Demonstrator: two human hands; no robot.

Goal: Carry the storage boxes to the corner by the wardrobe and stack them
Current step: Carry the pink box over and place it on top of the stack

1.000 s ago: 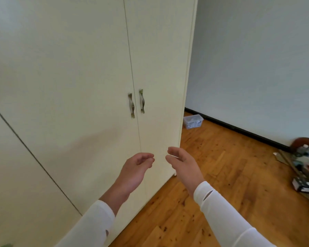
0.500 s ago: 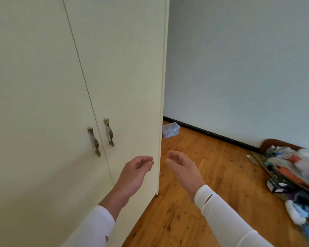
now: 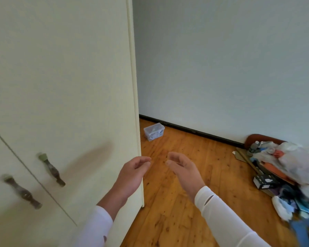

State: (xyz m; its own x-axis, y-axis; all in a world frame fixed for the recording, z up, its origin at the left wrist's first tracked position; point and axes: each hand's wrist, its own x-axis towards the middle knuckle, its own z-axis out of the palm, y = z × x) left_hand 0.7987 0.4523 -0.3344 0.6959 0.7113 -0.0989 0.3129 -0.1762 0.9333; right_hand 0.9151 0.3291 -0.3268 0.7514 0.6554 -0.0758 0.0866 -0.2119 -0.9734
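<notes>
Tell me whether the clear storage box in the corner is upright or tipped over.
Upright: the clear storage box sits flat on the wooden floor beside the wardrobe, with its top facing up.

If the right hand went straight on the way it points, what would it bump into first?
Probably the clear storage box on the floor beside the wardrobe; nothing lies between it and the right hand, though depth is unclear.

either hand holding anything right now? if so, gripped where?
Nothing held. Left hand and right hand hang loosely curled in the air; the storage box sits on the floor.
</notes>
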